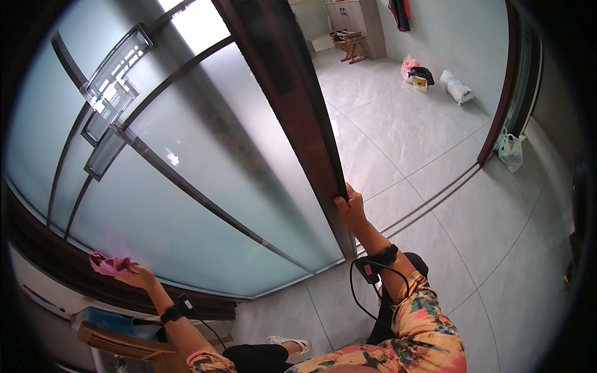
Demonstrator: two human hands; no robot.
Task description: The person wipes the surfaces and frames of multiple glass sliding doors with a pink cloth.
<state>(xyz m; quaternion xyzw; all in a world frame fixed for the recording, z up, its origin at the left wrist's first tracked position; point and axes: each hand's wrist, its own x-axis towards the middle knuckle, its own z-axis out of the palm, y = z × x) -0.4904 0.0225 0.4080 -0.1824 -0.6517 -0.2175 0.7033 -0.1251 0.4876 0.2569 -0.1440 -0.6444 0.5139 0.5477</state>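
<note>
A sliding door with frosted glass and a dark brown frame fills the left and middle of the view. My right hand grips the edge of that frame, fingers behind it and thumb on the near face. At the lower left, my left hand holds a crumpled pink cloth up against or close to the lower glass; contact cannot be told. Dark metal strips and a decorative geometric glass inlay run across the door.
Double floor tracks curve to the right door jamb, where a plastic bag stands. Beyond are a white wrapped roll, a tub, and a wooden stool before a cabinet. A wooden chair is at the lower left.
</note>
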